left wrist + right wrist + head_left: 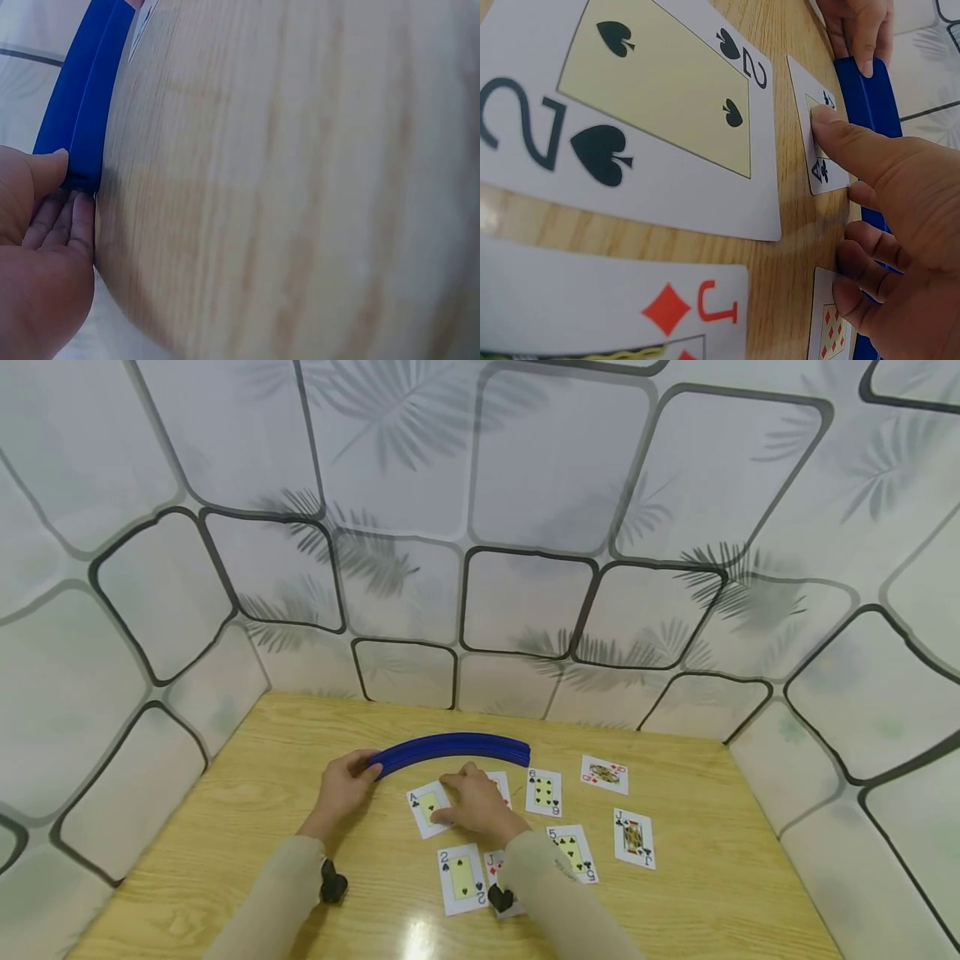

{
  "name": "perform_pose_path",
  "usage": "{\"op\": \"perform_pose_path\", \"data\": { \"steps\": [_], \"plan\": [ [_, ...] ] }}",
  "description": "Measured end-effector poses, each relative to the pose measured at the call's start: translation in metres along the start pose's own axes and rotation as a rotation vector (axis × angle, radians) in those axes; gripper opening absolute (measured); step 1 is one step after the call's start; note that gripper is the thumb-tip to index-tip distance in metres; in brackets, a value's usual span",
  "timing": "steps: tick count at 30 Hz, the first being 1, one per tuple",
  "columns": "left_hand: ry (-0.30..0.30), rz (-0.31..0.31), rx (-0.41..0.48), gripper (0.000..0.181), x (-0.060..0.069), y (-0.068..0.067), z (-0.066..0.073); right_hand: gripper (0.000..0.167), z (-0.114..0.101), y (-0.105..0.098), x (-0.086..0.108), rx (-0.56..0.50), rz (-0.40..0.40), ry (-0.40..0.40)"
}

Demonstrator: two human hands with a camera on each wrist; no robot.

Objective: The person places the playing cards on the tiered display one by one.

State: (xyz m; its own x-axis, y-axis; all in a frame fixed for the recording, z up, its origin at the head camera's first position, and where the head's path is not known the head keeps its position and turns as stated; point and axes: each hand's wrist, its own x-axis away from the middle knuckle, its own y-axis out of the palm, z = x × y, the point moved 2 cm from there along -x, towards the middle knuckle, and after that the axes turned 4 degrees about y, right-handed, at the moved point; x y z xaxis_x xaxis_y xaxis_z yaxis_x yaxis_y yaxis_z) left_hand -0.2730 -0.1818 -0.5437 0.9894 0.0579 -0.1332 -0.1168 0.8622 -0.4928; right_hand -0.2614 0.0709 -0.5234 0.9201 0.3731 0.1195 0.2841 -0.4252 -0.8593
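Observation:
A curved blue card holder (457, 745) lies on the table in front of the wall. My left hand (347, 789) grips its left end, the thumb (49, 169) on top and the fingers against the end. My right hand (476, 802) is at the ace of clubs (422, 799), just in front of the holder. In the right wrist view the thumb (855, 146) lies on the card's face, with a fingertip at its edge. Beneath the same hand a diamond card (834, 328) is partly covered. Closer to me lie the two of spades (462, 878) and the jack of diamonds (630, 307), half hidden by the right wrist.
Right of my hand lie a six of spades (543, 792) and a black five (577, 853). Farther right are a red queen (604, 774) and a black jack (634, 838). A patterned wall (525, 610) closes off the back and sides of the wooden table (712, 860).

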Motion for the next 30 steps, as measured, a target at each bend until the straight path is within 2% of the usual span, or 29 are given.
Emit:
{"op": "perform_pose_path", "data": {
  "steps": [7,14,30],
  "plan": [
    [0.000,0.002,-0.010,0.031,0.0006,-0.0011,-0.0003,0.071,-0.0009,0.0003,-0.0002,-0.010,-0.010,0.007],
    [0.000,-0.027,-0.003,0.032,0.0006,-0.0025,0.0004,0.073,-0.0038,-0.0044,-0.0011,0.062,-0.039,-0.026],
    [0.014,-0.028,0.001,0.033,-0.0003,-0.0008,0.0001,0.066,-0.0062,-0.0074,-0.0018,0.034,-0.058,-0.016]
  ]
}}
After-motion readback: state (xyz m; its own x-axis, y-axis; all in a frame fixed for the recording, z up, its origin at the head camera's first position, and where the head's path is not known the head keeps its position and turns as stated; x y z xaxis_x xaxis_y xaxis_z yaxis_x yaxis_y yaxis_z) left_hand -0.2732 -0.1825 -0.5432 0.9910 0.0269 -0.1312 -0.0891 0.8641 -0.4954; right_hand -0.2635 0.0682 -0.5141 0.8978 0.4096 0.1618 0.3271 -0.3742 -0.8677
